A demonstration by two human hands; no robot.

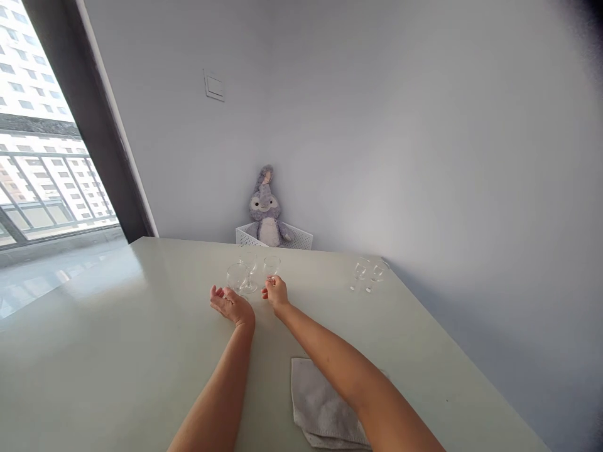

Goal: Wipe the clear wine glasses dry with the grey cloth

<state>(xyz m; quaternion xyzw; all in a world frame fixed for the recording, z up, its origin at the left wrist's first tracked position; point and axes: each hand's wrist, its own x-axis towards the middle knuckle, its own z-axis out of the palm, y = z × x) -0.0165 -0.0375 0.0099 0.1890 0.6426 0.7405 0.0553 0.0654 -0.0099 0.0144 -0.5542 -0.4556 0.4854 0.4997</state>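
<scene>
My right hand [276, 292] is closed, thumb and fingers pinching a clear stemmed glass [272, 265] low, around its stem. To the left, my left hand [230, 306] is open, palm turned partly up and fingers apart. Just beyond it stands a stemmed glass [237, 274], its lower part hidden behind the hand; whether they touch I cannot tell. Another stemmed glass [249, 262] stands close behind, between the two hands.
Two small stemmed glasses [361, 271] stand near the table's right far corner. A folded grey cloth [316, 402] lies partly under my right forearm. Beyond the table's far edge, a plush toy [264, 207] sits in a white perforated basket [301, 238] against the wall.
</scene>
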